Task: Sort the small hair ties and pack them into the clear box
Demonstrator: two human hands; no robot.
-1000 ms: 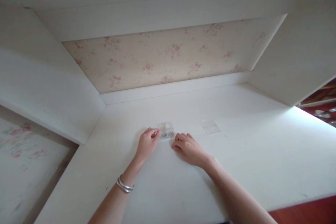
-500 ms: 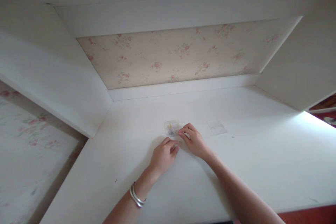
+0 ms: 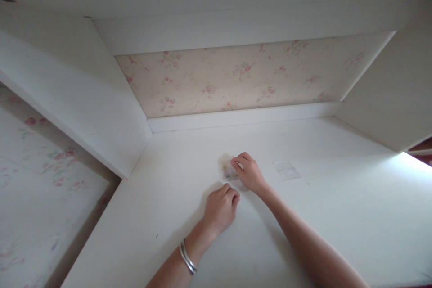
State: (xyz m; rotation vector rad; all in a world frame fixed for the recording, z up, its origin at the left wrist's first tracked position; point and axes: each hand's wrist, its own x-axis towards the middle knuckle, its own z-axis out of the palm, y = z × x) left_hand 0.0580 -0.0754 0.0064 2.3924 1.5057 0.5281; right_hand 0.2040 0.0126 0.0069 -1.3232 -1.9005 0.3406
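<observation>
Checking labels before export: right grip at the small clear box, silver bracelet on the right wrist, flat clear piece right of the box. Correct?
One error: the silver bracelet is on the left wrist, as the current head view shows. The rest stands: right grip at the small clear box, flat clear piece to its right.

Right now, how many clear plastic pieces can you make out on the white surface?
2: the small box, partly hidden by the right hand, and the flat clear piece lying farther right. Smaller ones could be hidden by that hand or the left hand.
</observation>
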